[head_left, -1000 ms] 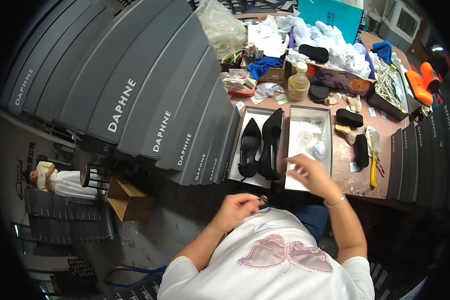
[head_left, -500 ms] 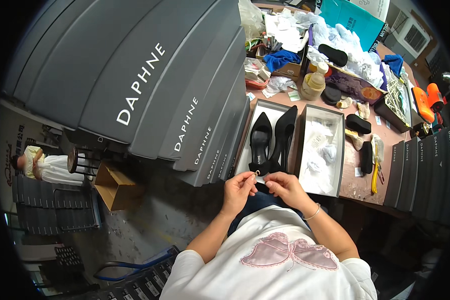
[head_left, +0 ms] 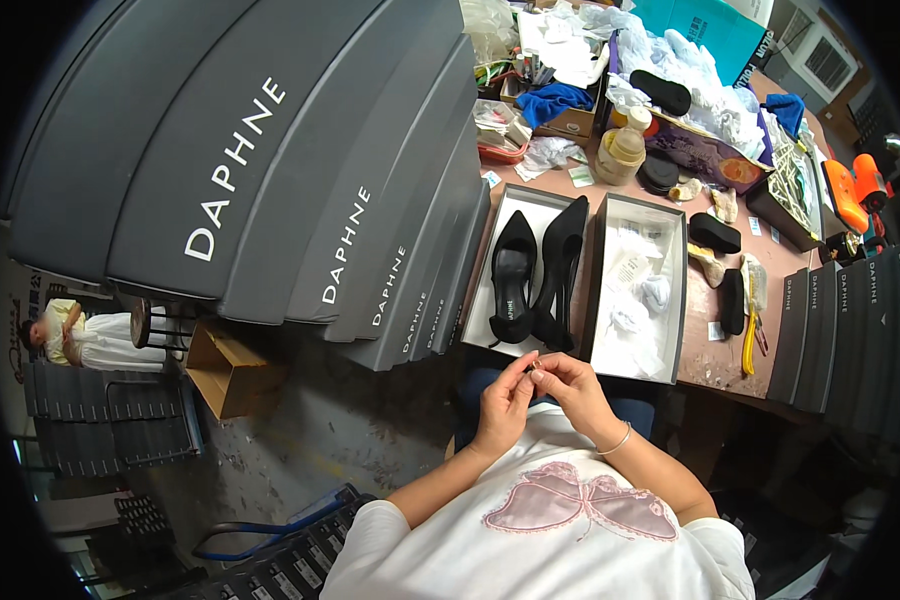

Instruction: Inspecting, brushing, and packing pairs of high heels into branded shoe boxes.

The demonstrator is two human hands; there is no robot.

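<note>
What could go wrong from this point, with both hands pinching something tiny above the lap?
The left hand and right hand meet fingertip to fingertip on a small item, too small to identify. They hold it over the lap, off the table, so a slip would likely drop it to the floor. The open box with the black shoes sits at the table's near edge; a rising hand might nudge it off.

A person wears a white short-sleeved T-shirt (head_left: pixel 530 545) with a pink butterfly-shaped patch (head_left: pixel 578 503) on the chest, dark blue trousers (head_left: pixel 625 412), and a thin bracelet (head_left: pixel 618 441) on the right wrist.
</note>
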